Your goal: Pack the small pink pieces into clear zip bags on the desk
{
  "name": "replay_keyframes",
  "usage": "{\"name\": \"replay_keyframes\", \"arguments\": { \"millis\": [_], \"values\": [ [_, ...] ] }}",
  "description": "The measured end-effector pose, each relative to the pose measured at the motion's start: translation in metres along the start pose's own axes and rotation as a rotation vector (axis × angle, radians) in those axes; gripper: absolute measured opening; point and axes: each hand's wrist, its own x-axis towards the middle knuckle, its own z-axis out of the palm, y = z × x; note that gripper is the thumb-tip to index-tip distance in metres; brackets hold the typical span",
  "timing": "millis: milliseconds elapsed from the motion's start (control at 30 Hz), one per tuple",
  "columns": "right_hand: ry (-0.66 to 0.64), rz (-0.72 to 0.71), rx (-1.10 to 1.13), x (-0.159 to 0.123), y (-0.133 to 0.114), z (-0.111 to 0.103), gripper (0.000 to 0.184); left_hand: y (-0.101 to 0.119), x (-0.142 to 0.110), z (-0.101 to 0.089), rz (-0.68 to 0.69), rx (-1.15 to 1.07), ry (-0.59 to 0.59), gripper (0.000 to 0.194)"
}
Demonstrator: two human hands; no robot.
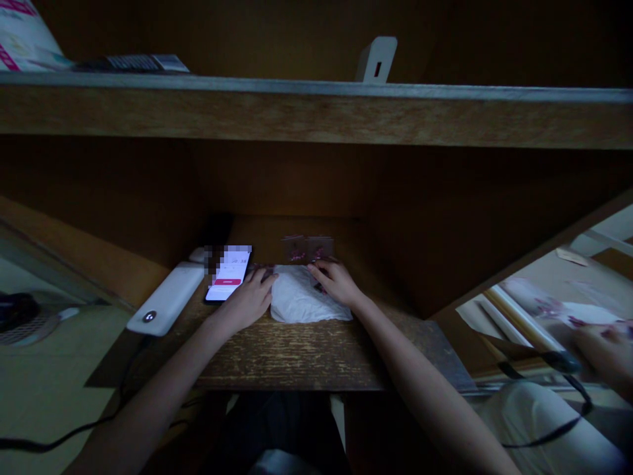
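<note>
A crumpled white plastic package (307, 297) lies in the middle of the wooden desk (291, 356). My left hand (250, 300) rests against its left side with the fingers spread, next to a smartphone (228, 274) with a lit screen. My right hand (335, 282) lies on the package's upper right part, over a small dark-pink item that is mostly hidden. Behind the package, two small clear packets with pink printing (306, 249) lean against the back wall.
A white power bank (165, 298) with a black cable lies left of the phone. A wooden shelf (316, 112) with papers runs overhead. At the far right, a co-worker's hand (606, 353) works over papers at a lower surface.
</note>
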Motion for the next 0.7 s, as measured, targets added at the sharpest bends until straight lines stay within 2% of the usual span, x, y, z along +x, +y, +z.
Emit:
{"name": "replay_keyframes", "arguments": {
  "millis": [133, 333, 500, 700],
  "values": [
    [0.007, -0.021, -0.030, 0.0001, -0.0006, -0.0006, 0.043, -0.0001, -0.0015, 0.0016, 0.006, 0.058, 0.016, 0.041],
    [0.002, -0.005, -0.026, -0.0002, -0.0021, -0.0012, 0.043, -0.0009, -0.0055, 0.0067, 0.116, 0.229, 0.044, 0.043],
    [-0.002, -0.008, -0.028, 0.0001, -0.0032, -0.0021, 0.043, 0.0029, -0.0043, 0.0032, 0.043, 0.321, 0.043, 0.042],
    [-0.004, -0.016, -0.021, -0.0002, -0.0036, -0.0022, 0.043, 0.0036, -0.0013, -0.0026, 0.002, 0.261, 0.025, 0.042]
  ]
}}
